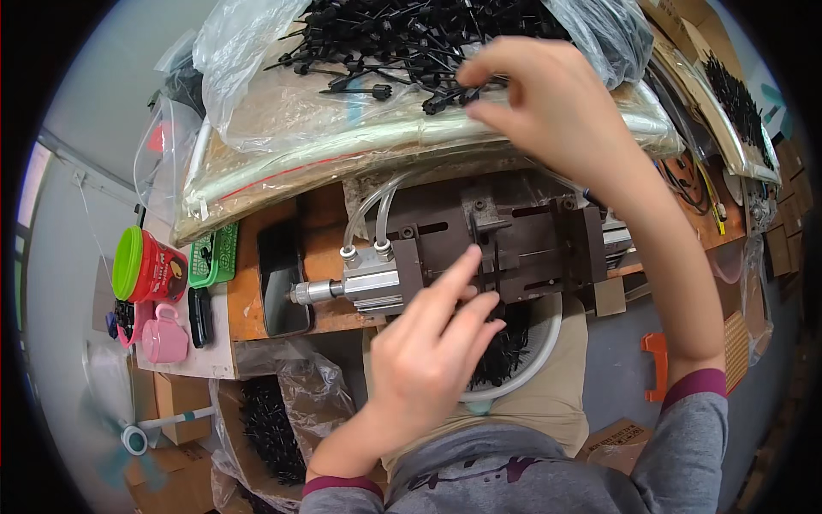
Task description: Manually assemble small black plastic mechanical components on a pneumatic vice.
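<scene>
My right hand [548, 103] reaches over a heap of black plastic pieces [385, 38] with thin stems and round knobbed heads. Its thumb and forefinger are curved but apart, close to pieces at the heap's near edge. My left hand [424, 351] is at the front of a dark metal fixture [535, 244], fingers stretched out and holding nothing I can see. The forefinger tip is by a narrow black part [490, 225] at the fixture's middle. A silver air cylinder [374, 281] with clear tubes is joined to the fixture's left side.
The heap lies on clear plastic over a tray with a pale padded rim [342, 150]. On my lap, below the fixture, a white-rimmed basin [548, 355] holds more black pieces. A phone [284, 278], red tub [163, 270], green basket [224, 257] and pink cup [164, 337] stand left.
</scene>
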`<state>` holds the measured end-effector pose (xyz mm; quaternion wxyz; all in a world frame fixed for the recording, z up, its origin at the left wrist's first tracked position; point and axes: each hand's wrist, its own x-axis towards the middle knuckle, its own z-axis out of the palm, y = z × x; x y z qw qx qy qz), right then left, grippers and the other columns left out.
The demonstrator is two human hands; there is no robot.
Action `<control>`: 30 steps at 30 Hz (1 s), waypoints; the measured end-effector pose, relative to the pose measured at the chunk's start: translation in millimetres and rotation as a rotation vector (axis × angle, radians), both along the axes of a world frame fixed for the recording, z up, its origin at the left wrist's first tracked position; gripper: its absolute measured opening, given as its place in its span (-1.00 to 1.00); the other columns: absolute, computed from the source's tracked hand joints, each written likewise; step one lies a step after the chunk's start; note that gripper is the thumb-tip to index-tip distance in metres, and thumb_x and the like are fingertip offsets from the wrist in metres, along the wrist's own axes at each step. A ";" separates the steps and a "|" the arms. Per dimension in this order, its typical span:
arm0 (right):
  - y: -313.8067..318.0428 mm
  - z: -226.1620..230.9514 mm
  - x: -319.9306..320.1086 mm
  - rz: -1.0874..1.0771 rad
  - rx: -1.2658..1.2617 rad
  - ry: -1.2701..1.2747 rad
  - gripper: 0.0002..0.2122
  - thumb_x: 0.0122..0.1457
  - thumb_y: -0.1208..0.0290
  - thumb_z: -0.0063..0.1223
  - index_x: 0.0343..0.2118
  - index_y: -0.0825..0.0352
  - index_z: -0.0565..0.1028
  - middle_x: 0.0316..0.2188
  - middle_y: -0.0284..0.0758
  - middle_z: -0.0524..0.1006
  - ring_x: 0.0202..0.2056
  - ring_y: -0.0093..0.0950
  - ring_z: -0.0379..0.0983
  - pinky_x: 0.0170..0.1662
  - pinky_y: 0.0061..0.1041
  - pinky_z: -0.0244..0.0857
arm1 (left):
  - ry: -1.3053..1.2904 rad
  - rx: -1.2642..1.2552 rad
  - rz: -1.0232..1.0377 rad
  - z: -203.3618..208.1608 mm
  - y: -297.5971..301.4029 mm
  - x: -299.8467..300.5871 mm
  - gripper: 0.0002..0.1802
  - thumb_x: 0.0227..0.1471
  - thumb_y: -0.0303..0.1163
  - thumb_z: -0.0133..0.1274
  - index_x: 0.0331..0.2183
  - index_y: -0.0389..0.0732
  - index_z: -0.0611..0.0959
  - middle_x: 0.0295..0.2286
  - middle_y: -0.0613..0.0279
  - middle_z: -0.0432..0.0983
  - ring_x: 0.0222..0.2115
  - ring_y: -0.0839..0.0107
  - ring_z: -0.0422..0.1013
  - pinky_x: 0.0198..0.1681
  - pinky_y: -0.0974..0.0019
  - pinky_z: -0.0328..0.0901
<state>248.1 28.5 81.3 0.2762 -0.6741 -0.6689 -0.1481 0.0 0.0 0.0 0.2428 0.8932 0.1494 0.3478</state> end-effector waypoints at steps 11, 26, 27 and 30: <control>60.4 9.9 10.4 -0.197 -0.486 -0.133 -0.62 -0.23 0.52 0.26 -0.24 0.47 0.60 -0.37 -0.07 0.63 -0.25 -0.18 0.62 -0.24 -0.28 0.51 | 0.170 0.213 0.055 -34.4 -17.6 19.3 -0.68 -0.24 -0.40 0.39 -0.34 -0.25 0.69 -0.03 -0.01 0.59 -0.52 0.35 0.56 -0.42 0.37 0.42; 21.1 44.9 46.0 -0.064 -0.015 0.815 -0.85 0.06 0.47 0.24 -0.40 0.45 0.55 -0.57 -0.35 0.52 -0.54 -0.58 0.42 -0.50 -0.58 0.27 | 0.180 0.264 0.019 -34.6 -13.6 18.8 -0.71 -0.20 -0.38 0.38 -0.35 -0.25 0.69 -0.02 0.00 0.58 -0.60 0.37 0.51 -0.47 0.41 0.41; 19.4 45.0 51.5 -0.108 -0.014 0.861 -0.86 0.06 0.47 0.24 -0.39 0.43 0.55 -0.56 -0.36 0.52 -0.55 -0.58 0.40 -0.50 -0.58 0.25 | 0.170 0.227 -0.013 -33.2 -13.8 17.8 -0.70 -0.19 -0.37 0.39 -0.35 -0.25 0.69 -0.02 -0.01 0.58 -0.59 0.36 0.53 -0.47 0.40 0.41; 16.7 36.4 57.3 0.073 0.074 1.102 -0.88 0.11 0.48 0.25 -0.35 0.41 0.55 -0.50 -0.37 0.53 -0.54 -0.61 0.42 -0.46 -0.65 0.26 | 0.124 0.068 -0.131 -20.7 -13.6 10.8 -0.65 -0.17 -0.32 0.42 -0.30 -0.24 0.70 -0.01 -0.01 0.57 -0.55 0.36 0.56 -0.45 0.37 0.45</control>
